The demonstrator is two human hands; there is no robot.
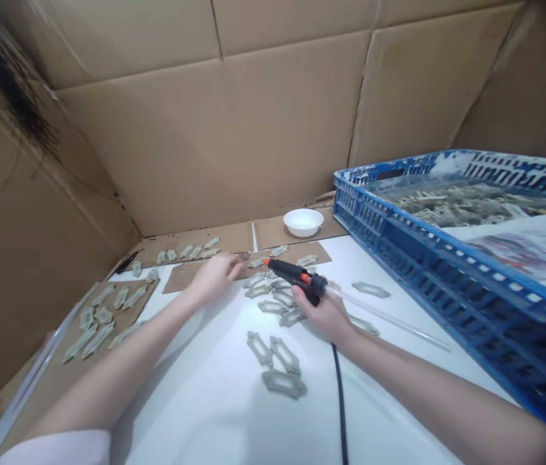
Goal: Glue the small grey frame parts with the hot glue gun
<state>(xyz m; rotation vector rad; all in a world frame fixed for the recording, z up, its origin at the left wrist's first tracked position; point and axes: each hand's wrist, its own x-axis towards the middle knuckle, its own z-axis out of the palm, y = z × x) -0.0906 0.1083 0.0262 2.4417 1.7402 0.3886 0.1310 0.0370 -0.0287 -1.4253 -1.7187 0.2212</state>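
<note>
A black hot glue gun (296,274) with an orange tip is wrapped in my right hand (325,314). Its nozzle points left, and a long clear glue stick (393,316) juts from its back. My left hand (217,276) is over the cardboard strip (178,276), fingers drawn together near the nozzle; whatever they pinch is hidden. Grey-green openwork pieces (273,307), elongated with pointed ends, lie in a cluster below the gun. Several more frame-shaped pieces (283,383) rest closer to me on the white table (205,400).
On the right stands a blue plastic crate (384,226) holding many similar pieces and a white sheet. A white bowl (304,223) sits at the back. More pieces lie on the left cardboard sheet (132,313). A black cord (339,400) runs toward me. Cardboard walls (234,135) surround the table.
</note>
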